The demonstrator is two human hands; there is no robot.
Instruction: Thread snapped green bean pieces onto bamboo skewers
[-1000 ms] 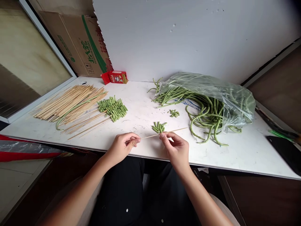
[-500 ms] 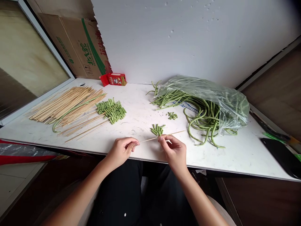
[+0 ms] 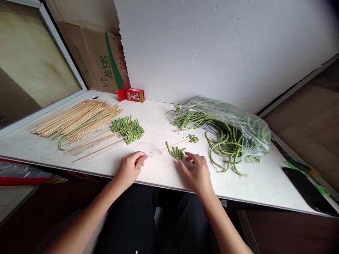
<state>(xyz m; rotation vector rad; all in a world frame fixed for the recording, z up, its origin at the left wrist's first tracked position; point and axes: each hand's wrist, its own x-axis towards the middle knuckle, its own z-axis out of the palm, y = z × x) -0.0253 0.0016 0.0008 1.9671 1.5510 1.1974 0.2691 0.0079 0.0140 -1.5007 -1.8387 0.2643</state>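
My left hand pinches one end of a thin wooden skewer, which points right and away from me. One cut bean piece lies across the skewer's middle. My right hand is open, its thumb and fingers apart at the near edge of a small pile of cut bean pieces. Skewered rows of bean pieces lie on the left, beside a large heap of bare skewers. Behind my right hand is a little pile of short bean ends.
Long beans spill from a clear plastic bag on the right of the white table. A black phone lies at the right edge. A red box and a cardboard box stand at the back.
My right hand has let go of the skewer and opened beside the cut pieces. The skewer now points farther away from me, with a bean piece at its middle. The camera view has shifted slightly.
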